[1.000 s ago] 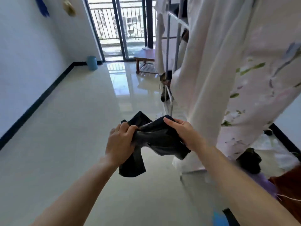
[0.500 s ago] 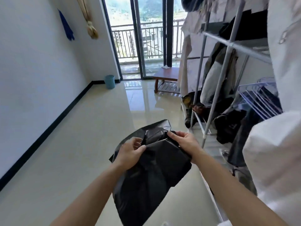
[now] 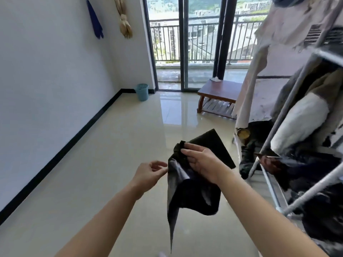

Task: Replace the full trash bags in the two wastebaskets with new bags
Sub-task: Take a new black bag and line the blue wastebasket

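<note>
A black trash bag (image 3: 191, 190) hangs in front of me, partly unfolded, its lower end dangling towards the floor. My right hand (image 3: 202, 162) grips its bunched upper edge. My left hand (image 3: 150, 173) is just left of the bag, fingertips pinched together at the bag's left edge; whether they pinch the plastic is unclear. A light blue wastebasket (image 3: 142, 92) stands far off in the corner by the balcony door, with no bag visible on its rim.
A clothes rack (image 3: 289, 138) draped with garments fills the right side. A low wooden bench (image 3: 219, 98) stands by the sliding glass door (image 3: 183, 43). The white wall (image 3: 46, 80) with black skirting runs along the left. Glossy tile floor (image 3: 92, 173) stretches ahead.
The view has risen and turned towards the balcony. My left hand has slipped off the bag's top to its left edge, and the bag now hangs longer from my right hand.
</note>
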`<action>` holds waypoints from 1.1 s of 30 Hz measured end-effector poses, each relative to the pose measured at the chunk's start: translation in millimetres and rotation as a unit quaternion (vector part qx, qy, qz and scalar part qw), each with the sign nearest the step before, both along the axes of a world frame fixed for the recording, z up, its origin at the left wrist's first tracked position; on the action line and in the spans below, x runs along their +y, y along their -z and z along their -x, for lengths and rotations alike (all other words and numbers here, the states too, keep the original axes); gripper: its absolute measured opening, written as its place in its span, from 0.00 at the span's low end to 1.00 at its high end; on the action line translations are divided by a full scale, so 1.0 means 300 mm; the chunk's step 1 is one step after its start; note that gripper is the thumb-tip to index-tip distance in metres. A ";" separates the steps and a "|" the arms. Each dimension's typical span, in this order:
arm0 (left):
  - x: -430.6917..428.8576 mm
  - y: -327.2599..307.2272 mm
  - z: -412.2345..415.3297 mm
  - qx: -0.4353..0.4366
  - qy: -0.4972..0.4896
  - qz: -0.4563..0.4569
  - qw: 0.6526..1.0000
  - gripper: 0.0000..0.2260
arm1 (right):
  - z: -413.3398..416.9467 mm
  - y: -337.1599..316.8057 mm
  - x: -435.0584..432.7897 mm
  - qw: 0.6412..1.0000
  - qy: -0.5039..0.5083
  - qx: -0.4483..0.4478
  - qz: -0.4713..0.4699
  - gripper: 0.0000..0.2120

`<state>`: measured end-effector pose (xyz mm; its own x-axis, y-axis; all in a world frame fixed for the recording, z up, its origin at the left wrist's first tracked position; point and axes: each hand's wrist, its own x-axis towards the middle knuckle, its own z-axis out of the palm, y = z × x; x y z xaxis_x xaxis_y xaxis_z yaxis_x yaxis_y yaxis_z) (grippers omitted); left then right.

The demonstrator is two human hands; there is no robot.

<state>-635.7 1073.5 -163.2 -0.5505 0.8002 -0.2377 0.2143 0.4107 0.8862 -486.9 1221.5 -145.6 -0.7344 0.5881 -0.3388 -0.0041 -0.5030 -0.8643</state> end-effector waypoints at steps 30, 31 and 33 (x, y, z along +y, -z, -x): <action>2.179 0.163 1.937 -0.311 -0.036 0.054 0.948 0.19 | 1.994 0.221 2.112 0.991 -0.070 -0.074 -0.084 0.42; 2.224 0.158 2.006 -0.326 -0.028 0.041 0.944 0.17 | 2.070 0.219 2.183 0.994 -0.065 -0.058 -0.063 0.42; 2.298 0.152 2.139 -0.352 -0.021 0.022 0.936 0.14 | 2.217 0.209 2.300 0.995 -0.073 -0.043 -0.044 0.40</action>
